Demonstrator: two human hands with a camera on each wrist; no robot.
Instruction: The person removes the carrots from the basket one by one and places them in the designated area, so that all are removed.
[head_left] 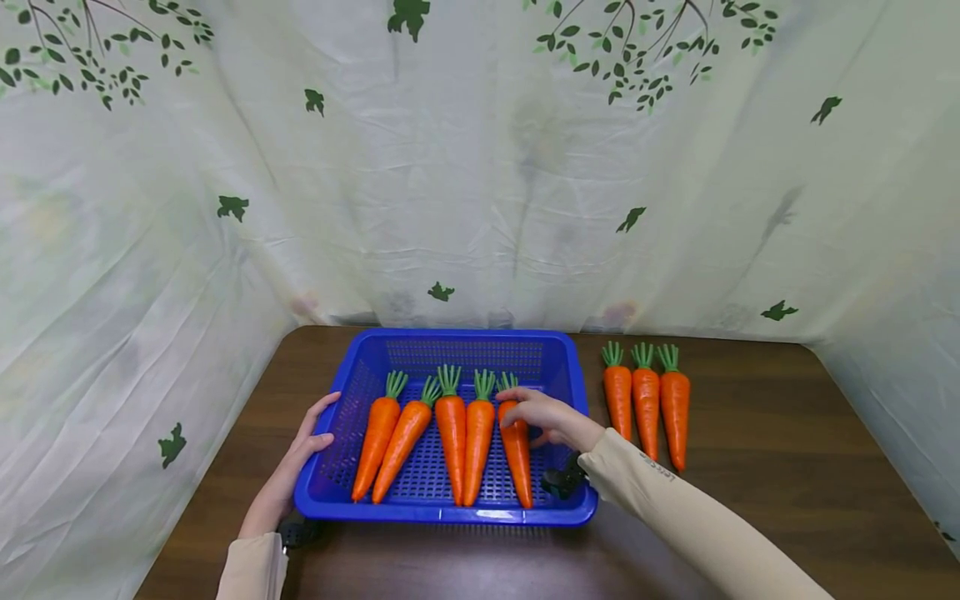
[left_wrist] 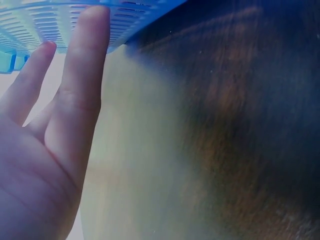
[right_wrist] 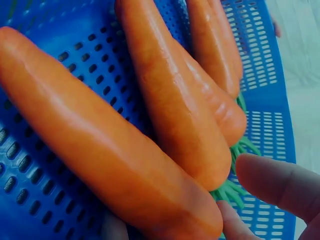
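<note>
Several orange carrots with green tops lie side by side in a blue plastic basket (head_left: pixel 375 510). My right hand (head_left: pixel 551 417) reaches over the basket's right side. Its fingers curl round the upper part of the rightmost carrot (head_left: pixel 517 467) inside, with the thumb on the right of it. In the right wrist view this carrot (right_wrist: pixel 110 145) rests against the perforated floor, a fingertip at its thick end; the index finger stands off it. My left hand (head_left: pixel 296 446) touches the basket's left side with fairly straight fingers, also seen at the basket wall (left_wrist: pixel 131 22) in the left wrist view.
Three more carrots (head_left: pixel 647 408) lie in a row on the brown wooden table (head_left: pixel 780 450), right of the basket. A pale curtain (head_left: pixel 480 183) with leaf prints hangs behind the table and at both sides.
</note>
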